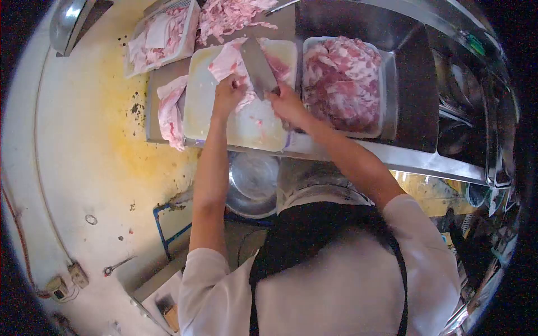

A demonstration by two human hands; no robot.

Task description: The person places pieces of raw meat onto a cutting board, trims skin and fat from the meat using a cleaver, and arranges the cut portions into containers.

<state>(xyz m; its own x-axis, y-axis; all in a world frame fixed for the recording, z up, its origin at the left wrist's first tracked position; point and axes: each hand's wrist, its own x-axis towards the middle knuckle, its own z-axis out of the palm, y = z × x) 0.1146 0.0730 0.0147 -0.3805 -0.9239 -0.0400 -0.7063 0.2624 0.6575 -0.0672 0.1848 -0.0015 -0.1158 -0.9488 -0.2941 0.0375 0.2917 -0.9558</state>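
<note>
My right hand (288,105) is closed around the handle of a broad-bladed cleaver (256,63), its blade slanting up and left over the white cutting board (202,115). Against the blade's left side lies a pale pink slab of fatty pork (228,59). The fingers of my left hand (228,94) are curled in on the near part of this slab. Redder meat (278,67) shows on the board right of the blade, and small scraps (258,122) lie nearer to me.
Right of the board stands a tub heaped with pork (343,84). At the back left are a white basket of fatty pieces (189,42) and a pile of pale strips (232,17). A long pork piece (171,115) overhangs the counter edge. A metal bowl (253,176) sits below.
</note>
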